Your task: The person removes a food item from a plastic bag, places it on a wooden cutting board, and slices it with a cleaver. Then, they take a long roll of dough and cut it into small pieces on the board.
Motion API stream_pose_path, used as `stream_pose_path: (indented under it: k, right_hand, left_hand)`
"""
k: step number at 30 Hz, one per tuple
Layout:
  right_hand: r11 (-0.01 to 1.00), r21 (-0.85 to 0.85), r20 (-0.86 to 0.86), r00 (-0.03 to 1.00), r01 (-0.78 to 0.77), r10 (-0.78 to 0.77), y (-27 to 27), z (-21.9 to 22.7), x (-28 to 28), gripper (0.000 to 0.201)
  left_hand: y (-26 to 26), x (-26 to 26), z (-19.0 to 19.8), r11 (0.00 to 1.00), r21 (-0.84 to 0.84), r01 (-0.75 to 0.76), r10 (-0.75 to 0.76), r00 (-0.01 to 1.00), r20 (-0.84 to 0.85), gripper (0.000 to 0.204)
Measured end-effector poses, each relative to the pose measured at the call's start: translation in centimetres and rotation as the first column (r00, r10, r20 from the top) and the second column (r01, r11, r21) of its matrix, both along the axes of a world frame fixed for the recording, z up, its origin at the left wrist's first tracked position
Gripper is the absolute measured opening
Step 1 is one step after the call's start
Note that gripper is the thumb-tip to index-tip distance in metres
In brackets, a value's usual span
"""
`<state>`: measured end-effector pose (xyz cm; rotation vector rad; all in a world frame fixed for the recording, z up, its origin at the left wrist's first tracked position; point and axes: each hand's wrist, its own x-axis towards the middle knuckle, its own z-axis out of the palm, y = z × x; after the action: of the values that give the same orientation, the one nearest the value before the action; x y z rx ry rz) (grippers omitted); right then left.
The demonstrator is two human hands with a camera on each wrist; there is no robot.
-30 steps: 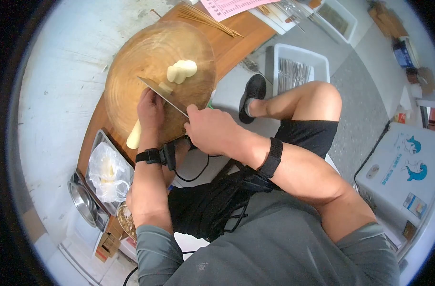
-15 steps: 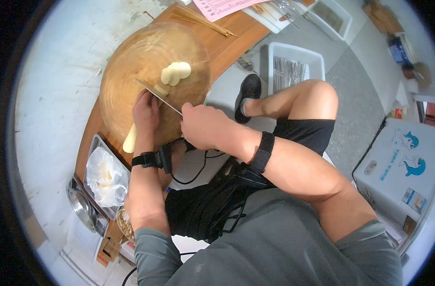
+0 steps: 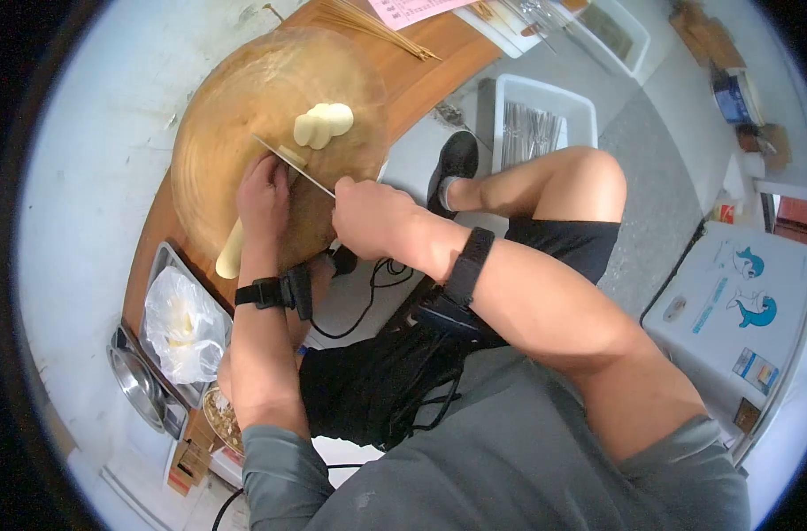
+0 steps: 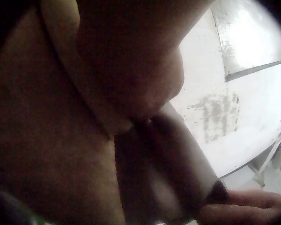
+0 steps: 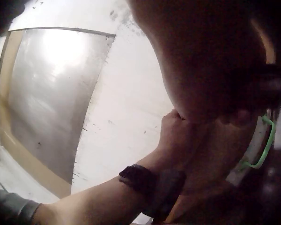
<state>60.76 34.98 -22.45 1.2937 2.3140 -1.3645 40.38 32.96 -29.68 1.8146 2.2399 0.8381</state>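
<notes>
On the round wooden chopping block [image 3: 213, 115], my left hand [image 3: 264, 199] holds down a long, pale, rounded piece of food [image 3: 230, 255] whose lower end sticks out beside the wrist. My right hand [image 3: 370, 217] grips a knife [image 3: 299, 171] by its handle. The blade lies just past the left fingertips, seen nearly edge-on. A pale cut piece [image 3: 293, 157] is right against the blade's far side. Farther along the block, several pale oval slices [image 3: 322, 126] overlap. In the left wrist view, the dark blade [image 4: 178, 154] shows beside the hand; the left fingertips are shadowed.
Thin wooden skewers [image 3: 381, 31] and a pink printed sheet [image 3: 412, 11] lie beyond the block. A metal tray [image 3: 153, 265] with a plastic bag [image 3: 187, 323] stands at its left. A white bin [image 3: 589, 111] of metal sticks sits on the floor, a white box [image 3: 731, 301] at right.
The blade has turned from showing its broad face to nearly edge-on. Both hands keep about the same place on the block, while the head view has shifted slightly.
</notes>
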Motion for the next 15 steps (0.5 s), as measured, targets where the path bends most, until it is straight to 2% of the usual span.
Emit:
stream_pose_path:
  k: [4,7,9,11,12,13,14,15]
  right_hand:
    - [0.999,0.032,0.038,0.999,0.029,-0.030,-0.8,-1.6,-0.3,0.029]
    - [0.997,0.060,0.004,0.999,0.054,-0.054,-0.4,-2.2,-0.3,0.028]
    - [0.995,0.073,-0.030,0.997,0.074,-0.072,-0.1,-2.5,-0.1,0.027]
    - [0.962,0.273,-0.170,0.985,0.023,0.024,-0.1,-2.5,0.5,0.032]
    - [0.962,0.272,-0.177,0.984,0.018,0.032,0.2,-2.6,0.6,0.032]
    - [0.991,0.011,-0.243,0.962,0.131,-0.124,0.9,-2.5,0.7,0.031]
    - [0.941,-0.258,-0.262,0.921,0.221,-0.288,1.2,-2.3,0.8,0.031]
    - [0.859,-0.433,-0.313,0.849,0.272,-0.426,1.0,-2.5,0.8,0.028]
  left_hand:
    - [-0.2,-0.8,-0.7,0.999,-0.034,0.000,-0.004,0.995,-0.096,0.018]
    - [0.1,-1.3,-1.6,0.996,0.065,0.061,-0.057,0.996,-0.069,0.018]
    - [0.2,-1.0,-1.2,0.995,0.087,0.053,-0.055,0.998,0.016,0.018]
    - [0.1,-0.9,-1.3,0.996,0.084,0.042,-0.048,0.997,0.061,0.019]
    - [0.1,-0.9,-1.3,0.996,0.079,0.037,-0.047,0.992,0.115,0.020]
    - [0.1,-0.9,-1.4,0.996,0.081,0.030,-0.039,0.993,0.108,0.020]
    - [0.2,-1.0,-1.5,0.999,0.035,0.025,-0.029,0.992,0.124,0.021]
    - [0.1,-1.2,-1.6,1.000,-0.009,0.020,-0.019,0.990,0.142,0.022]
